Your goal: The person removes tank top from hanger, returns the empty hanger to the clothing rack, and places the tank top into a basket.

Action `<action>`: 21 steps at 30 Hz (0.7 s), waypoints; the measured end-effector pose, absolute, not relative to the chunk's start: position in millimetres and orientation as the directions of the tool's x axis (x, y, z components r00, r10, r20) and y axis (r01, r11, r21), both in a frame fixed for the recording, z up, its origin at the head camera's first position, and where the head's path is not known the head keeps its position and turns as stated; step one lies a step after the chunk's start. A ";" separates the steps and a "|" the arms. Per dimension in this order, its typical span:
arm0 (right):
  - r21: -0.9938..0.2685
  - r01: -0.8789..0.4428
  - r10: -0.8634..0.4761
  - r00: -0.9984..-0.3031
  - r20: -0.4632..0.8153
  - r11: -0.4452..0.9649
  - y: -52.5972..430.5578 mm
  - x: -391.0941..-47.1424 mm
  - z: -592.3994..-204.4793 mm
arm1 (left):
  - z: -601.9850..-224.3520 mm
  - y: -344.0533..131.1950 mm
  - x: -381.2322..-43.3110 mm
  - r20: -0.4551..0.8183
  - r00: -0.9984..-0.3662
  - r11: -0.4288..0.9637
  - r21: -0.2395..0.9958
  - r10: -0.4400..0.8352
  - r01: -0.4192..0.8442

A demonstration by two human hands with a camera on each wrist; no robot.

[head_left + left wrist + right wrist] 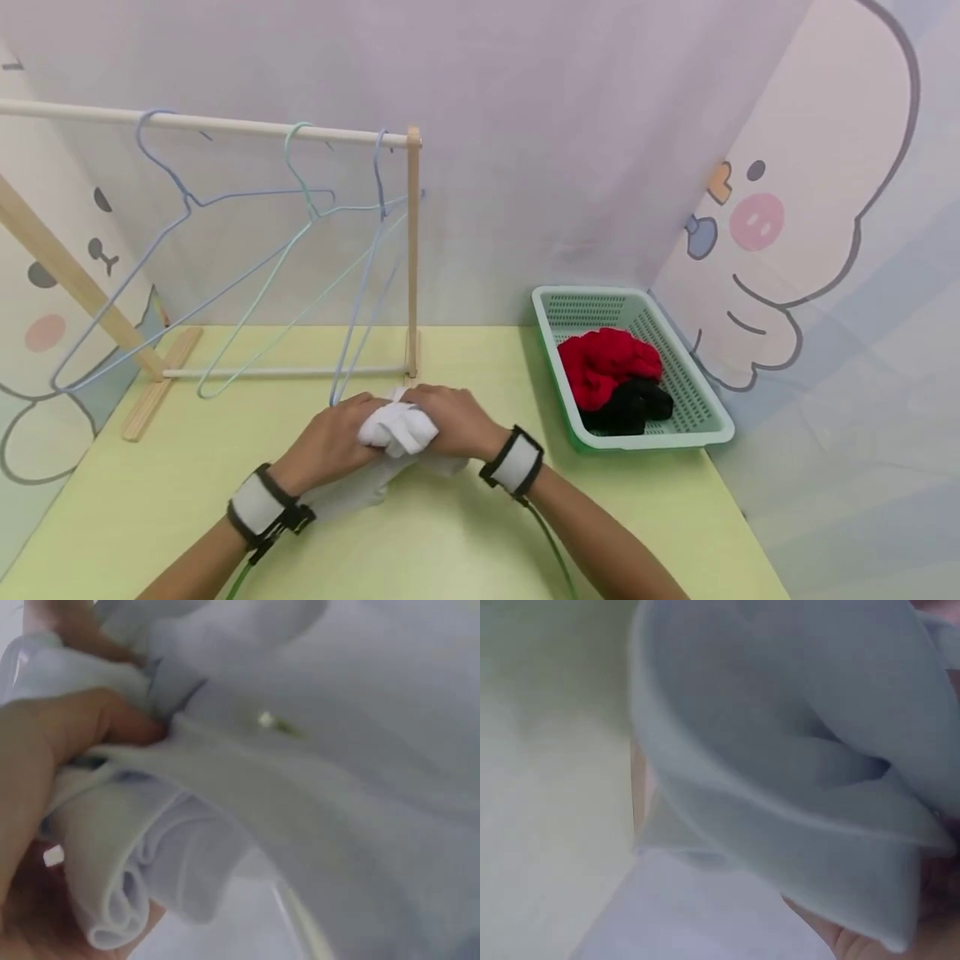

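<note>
Both hands hold a bunched white cloth [399,428] just above the table, and its exact kind does not show. My left hand [330,446] grips it from the left, and my right hand [459,423] from the right. Loose folds hang below the hands. In the left wrist view the left thumb [97,716] presses on the gathered cloth [187,855], with rolled layers in the palm. A wide fold of the cloth [780,802] fills much of the right wrist view and hides most of the right fingers [855,941].
Behind the left hand stands a wooden rack [413,250], whose rail carries a blue hanger [161,233], a mint hanger [258,292] and another blue hanger [360,292]. At right on the yellow table [480,542] sits a green basket [693,417] with red cloth [611,362] and black cloth [630,407].
</note>
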State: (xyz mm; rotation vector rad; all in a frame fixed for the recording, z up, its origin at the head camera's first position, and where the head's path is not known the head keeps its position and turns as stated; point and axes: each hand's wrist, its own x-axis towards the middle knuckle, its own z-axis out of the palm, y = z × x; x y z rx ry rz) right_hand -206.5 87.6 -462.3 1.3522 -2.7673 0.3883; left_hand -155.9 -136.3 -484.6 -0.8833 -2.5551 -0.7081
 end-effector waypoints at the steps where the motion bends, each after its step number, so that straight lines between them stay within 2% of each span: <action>1: -0.207 -0.773 -0.762 -0.631 0.149 0.600 96.2 -208.9 -457.2 | -483.4 -127.8 -160.6 0.486 -0.734 0.677 0.331 0.474 0.657; 14: -0.248 -0.664 -0.612 -0.747 0.261 0.705 209.3 -230.3 -397.8 | -443.4 -17.7 -215.5 0.545 -0.676 0.608 0.338 0.496 0.719; 21: -0.257 -0.629 -0.548 -0.772 0.322 0.734 251.4 -238.5 -379.6 | -430.5 23.4 -242.9 0.543 -0.669 0.586 0.352 0.507 0.730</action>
